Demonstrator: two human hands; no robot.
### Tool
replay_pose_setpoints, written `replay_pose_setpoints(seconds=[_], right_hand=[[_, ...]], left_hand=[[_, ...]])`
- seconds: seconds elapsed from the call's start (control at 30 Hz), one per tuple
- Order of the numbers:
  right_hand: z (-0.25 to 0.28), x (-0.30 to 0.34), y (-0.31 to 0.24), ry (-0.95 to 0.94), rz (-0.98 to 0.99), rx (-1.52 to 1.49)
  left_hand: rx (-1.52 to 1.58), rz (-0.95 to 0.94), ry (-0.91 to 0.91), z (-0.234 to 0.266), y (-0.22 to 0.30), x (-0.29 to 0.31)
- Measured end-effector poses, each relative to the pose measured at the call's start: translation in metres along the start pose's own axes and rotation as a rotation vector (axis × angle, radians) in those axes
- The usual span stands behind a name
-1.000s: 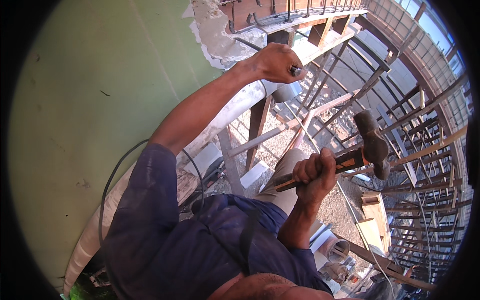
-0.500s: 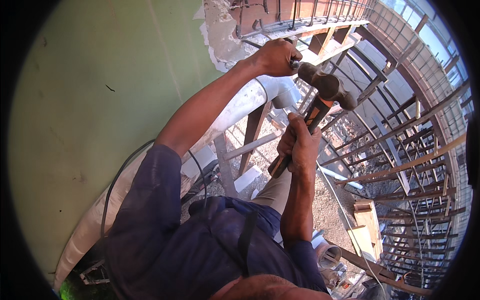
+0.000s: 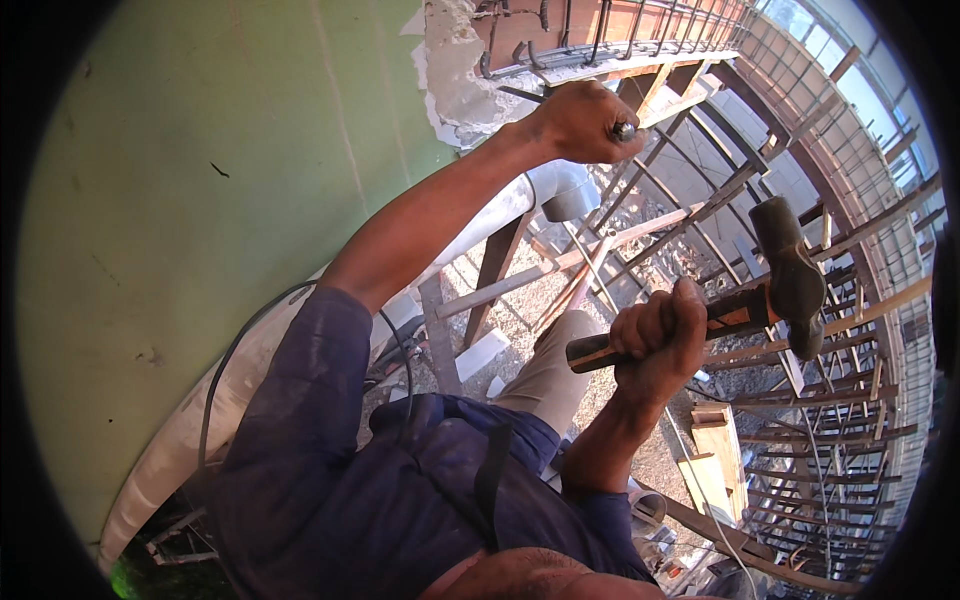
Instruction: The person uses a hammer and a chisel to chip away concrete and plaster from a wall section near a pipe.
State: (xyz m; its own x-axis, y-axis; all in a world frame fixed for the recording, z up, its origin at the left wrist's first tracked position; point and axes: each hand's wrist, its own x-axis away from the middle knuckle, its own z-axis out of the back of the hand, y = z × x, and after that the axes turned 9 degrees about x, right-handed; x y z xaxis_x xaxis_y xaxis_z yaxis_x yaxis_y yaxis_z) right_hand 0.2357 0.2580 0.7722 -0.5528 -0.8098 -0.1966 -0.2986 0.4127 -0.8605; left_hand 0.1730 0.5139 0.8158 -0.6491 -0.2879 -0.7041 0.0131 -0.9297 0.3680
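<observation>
My left hand (image 3: 585, 120) is closed in a fist around a chisel (image 3: 624, 131). The chisel's round metal end sticks out past my fist, and a dark length behind the hand points toward the broken concrete edge (image 3: 455, 75). Whether its tip touches the concrete is hard to see. In my right hand (image 3: 655, 335) is a hammer (image 3: 790, 275), gripped by its black and orange handle. Its dark metal head is to the right of and below the chisel's end, well apart from it.
A green wall (image 3: 220, 250) fills the left side. Along it runs a grey pipe (image 3: 565, 190) with an elbow, and a black cable (image 3: 212, 400) loops beside it. Rebar (image 3: 600, 30) sticks up at the top. Wooden scaffolding (image 3: 850, 400) stands at right, with boards (image 3: 715, 460) on gravel below.
My right hand has swung the hammer right and down, away from the chisel's end. My left hand has shifted slightly right, still holding the chisel.
</observation>
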Motion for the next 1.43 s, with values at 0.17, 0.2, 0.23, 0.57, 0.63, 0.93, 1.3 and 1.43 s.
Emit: replay_pose_setpoints(seconds=[0.17, 0.2, 0.23, 0.57, 0.63, 0.93, 1.3, 1.43], right_hand=[[-0.006, -0.004, -0.007, -0.037, 0.040, -0.013], [-0.007, -0.008, -0.007, -0.069, 0.061, -0.013], [-0.011, -0.014, -0.002, -0.018, 0.080, 0.019], [-0.026, -0.031, 0.001, -0.038, -0.121, 0.236], [-0.025, -0.025, -0.025, 0.040, 0.027, 0.167], [-0.028, -0.050, 0.031, -0.115, -0.315, 0.340], [-0.042, -0.055, 0.015, -0.011, -0.022, 0.207], [-0.036, -0.060, 0.032, -0.135, -0.233, 0.387]], left_hand=[[0.027, 0.000, 0.067, -0.004, -0.019, -0.005], [0.034, -0.010, 0.113, -0.001, -0.018, -0.005], [0.042, -0.023, 0.155, -0.001, -0.017, -0.006], [0.039, -0.016, 0.139, -0.010, -0.034, -0.003], [0.052, 0.014, 0.116, -0.007, -0.027, -0.006], [0.077, 0.130, 0.244, 0.015, -0.036, -0.012], [0.128, -0.020, 0.192, 0.002, -0.038, -0.005], [0.043, -0.043, 0.069, 0.018, -0.044, 0.009]])
